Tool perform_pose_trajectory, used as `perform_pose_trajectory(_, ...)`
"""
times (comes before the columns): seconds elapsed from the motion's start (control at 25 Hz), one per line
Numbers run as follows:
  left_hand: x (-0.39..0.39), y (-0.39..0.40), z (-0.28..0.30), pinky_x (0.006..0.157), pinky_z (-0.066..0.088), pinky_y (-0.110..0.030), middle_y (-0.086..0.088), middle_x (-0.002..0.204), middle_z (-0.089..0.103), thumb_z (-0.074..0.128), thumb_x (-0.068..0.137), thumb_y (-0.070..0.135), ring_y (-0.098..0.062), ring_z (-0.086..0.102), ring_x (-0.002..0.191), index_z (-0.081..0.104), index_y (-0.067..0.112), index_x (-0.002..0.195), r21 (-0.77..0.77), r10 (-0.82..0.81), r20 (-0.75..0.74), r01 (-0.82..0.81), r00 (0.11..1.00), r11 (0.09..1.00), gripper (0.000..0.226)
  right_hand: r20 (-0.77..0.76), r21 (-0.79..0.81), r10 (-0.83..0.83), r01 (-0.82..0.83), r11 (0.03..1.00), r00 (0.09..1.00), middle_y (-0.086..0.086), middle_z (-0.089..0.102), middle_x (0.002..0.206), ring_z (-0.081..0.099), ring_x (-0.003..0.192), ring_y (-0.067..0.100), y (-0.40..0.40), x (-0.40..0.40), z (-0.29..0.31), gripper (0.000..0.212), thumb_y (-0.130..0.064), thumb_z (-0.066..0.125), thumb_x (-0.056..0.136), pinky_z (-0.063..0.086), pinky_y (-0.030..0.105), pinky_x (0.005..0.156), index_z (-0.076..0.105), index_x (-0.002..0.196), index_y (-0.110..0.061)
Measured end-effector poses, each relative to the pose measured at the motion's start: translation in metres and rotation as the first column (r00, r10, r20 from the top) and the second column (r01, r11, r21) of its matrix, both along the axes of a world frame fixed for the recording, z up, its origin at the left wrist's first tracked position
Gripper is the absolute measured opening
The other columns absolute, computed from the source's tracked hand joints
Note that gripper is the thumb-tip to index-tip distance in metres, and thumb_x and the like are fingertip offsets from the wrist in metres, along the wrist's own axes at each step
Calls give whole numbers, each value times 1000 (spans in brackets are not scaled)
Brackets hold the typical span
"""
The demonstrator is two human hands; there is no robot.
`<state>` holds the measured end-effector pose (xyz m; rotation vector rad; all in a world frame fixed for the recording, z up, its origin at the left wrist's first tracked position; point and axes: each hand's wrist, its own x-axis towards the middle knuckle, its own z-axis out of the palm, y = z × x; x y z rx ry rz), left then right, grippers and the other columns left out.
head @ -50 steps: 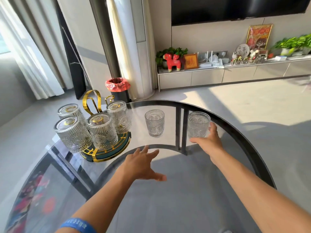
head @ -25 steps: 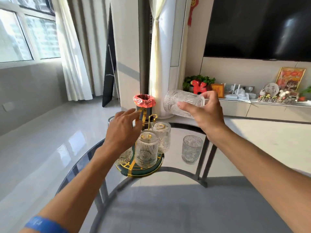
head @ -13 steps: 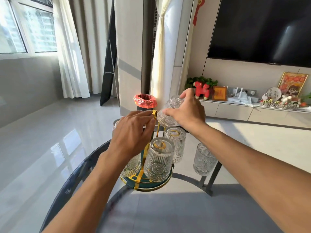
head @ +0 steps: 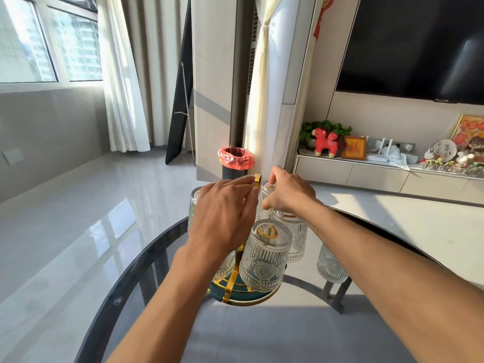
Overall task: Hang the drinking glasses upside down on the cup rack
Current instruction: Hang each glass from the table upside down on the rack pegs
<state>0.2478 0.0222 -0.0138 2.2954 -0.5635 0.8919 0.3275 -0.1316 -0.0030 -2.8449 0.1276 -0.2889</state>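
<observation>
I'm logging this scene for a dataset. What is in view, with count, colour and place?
cup rack: one, gold and green, on the table
glasses on rack: at least four, clear, upside down
loose glass: one, clear, right of rack
glass table: one, dark-rimmed, foreground
bin: one, red liner, floor behind
television: one, black, right wall
toy horse: one, red, cabinet
curtains: white, by the window
left hand: at the rack's handle
right hand: on a far glass
</observation>
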Motion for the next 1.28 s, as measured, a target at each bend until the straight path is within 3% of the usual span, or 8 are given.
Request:
perform_pose_trajectory(0.12,-7,-8,1,91,39,-41,6,114,71,39,98,29,-19,62,105,71,17,93,46,54,-45,-52,998,998,35,-46,23,31,-30,999,998,-1,61,93,55,77,20,-3,-4,9,28,-34,70,73,37,30,56,53,94,-27)
perform_pose_trajectory(0.28,-24,-8,7,114,16,-61,3,153,41,37,98,42,-26,32,142,47,28,139,258,191,-238,-128,952,958,45,-117,203,153,-128,971,981,4,47,144,48,126,29,-25,-27,11,42,-51,52,87,42,45,100,58,125,-33)
perform_pose_trajectory(0.36,-34,-3,13,113,4,-65,0,159,30,43,93,50,-28,24,145,39,32,143,367,266,-221,-173,938,914,53,86,170,161,-174,970,983,1,52,137,50,122,30,-41,-54,0,37,-47,48,91,42,45,97,60,121,-28)
perform_pose_trajectory(0.48,-63,-8,18,113,20,-63,-5,152,41,51,88,47,-30,35,139,45,27,140,266,190,-134,-150,973,952,56,308,125,25,-67,990,951,3,64,121,55,108,32,-84,-92,-27,29,-33,58,83,45,40,85,64,109,-21)
perform_pose_trajectory(0.68,-119,-31,-20,113,30,-49,-1,150,45,63,87,30,-24,37,139,46,20,143,138,46,-269,-9,962,990,59,-133,188,-105,130,974,985,2,31,155,37,134,29,-138,-124,-76,88,-44,70,76,37,40,101,25,148,-23)
perform_pose_trajectory(0.84,-121,-34,-36,113,32,-41,1,148,47,64,86,27,-20,39,137,43,19,145,26,29,-256,-23,966,999,64,-130,271,-66,99,957,989,6,26,158,37,136,28,-142,-118,-82,117,-50,79,65,39,40,98,4,151,-26)
perform_pose_trajectory(1.08,-119,-32,-38,115,30,-37,4,151,43,64,87,27,-16,34,140,39,21,147,-19,-11,-265,6,964,1000,65,-20,184,-100,102,978,995,8,36,151,42,131,31,-126,-104,-92,106,-54,78,64,40,39,98,24,149,-21)
perform_pose_trajectory(1.28,-121,-31,-32,113,32,-34,4,149,46,62,87,28,-16,37,137,43,21,144,-37,-29,-230,21,973,999,61,-220,173,-93,133,976,971,10,37,133,53,106,28,-104,-113,-75,98,-52,79,55,47,35,78,38,138,-21)
